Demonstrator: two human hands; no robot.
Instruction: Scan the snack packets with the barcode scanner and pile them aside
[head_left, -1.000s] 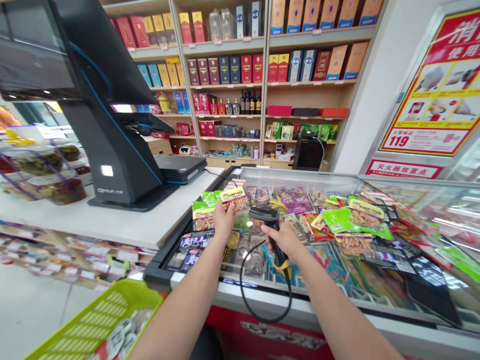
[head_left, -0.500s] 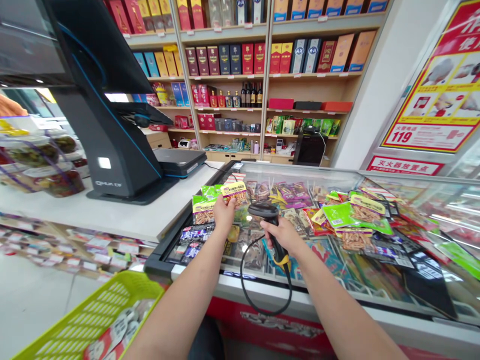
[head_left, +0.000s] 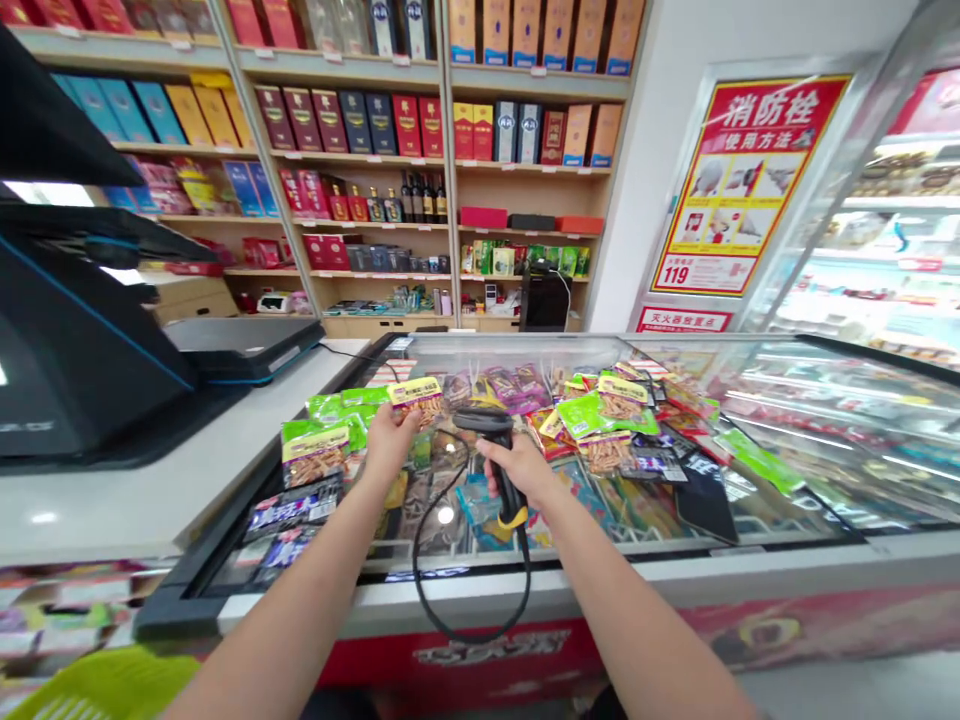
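Observation:
My left hand is closed on the edge of a snack packet with a yellow label and a clear front. In my right hand is a black and yellow barcode scanner, gripped by its handle with its head turned left towards the packet. Its black cable loops down in front of the freezer. Green and yellow snack packets lie left of my left hand, with dark packets nearer me. To the right of the scanner is a mixed pile of snack packets.
Under the packets is the glass lid of a chest freezer. A black phone-like slab lies on it at right. The checkout terminal and white counter stand at left. A lime basket is at lower left.
The view has swung to the right, so the terminal and basket have slid towards the left edge. Both hands keep hold of the packet and the scanner.

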